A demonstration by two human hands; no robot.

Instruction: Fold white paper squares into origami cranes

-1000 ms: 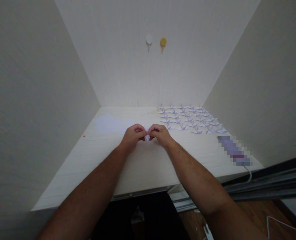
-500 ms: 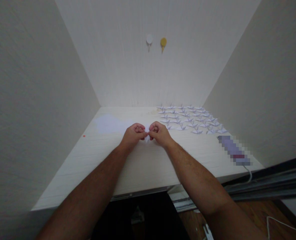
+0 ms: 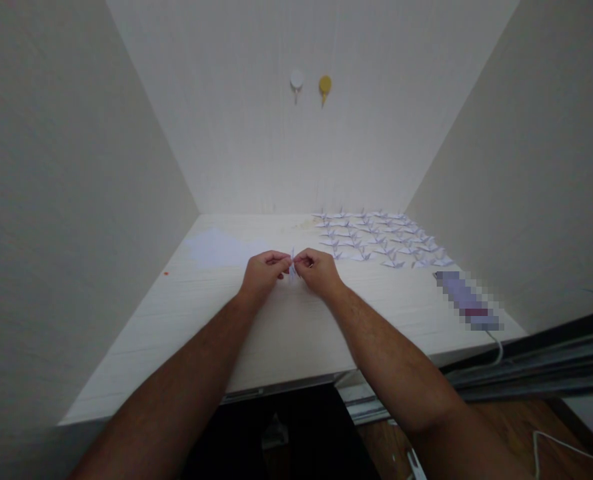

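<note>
Between my two hands, over the middle of the white desk [image 3: 291, 333], is a small piece of folded white paper [image 3: 292, 272], narrow and upright. My left hand [image 3: 266, 270] pinches it from the left with thumb and forefinger. From the right, my right hand [image 3: 319, 270] pinches it too, its fingertips nearly meeting the left ones. The fingers cover most of the folds. Several white paper cranes [image 3: 373, 237] stand in rows beyond my right hand. White paper sheets [image 3: 216, 247] lie to the left of my left hand.
A blurred-out phone-like object [image 3: 466, 300] with a white cable [image 3: 499, 350] lies at the desk's right. A small orange-red dot [image 3: 166, 273] is near the left edge. Walls rise on three sides; a white hook [image 3: 296, 80] and a yellow hook [image 3: 325, 85] are on the back one.
The folded paper now looks narrower, with its tip showing above the fingers. My right hand's fingers have closed in nearer to the left ones. The view has shifted very slightly.
</note>
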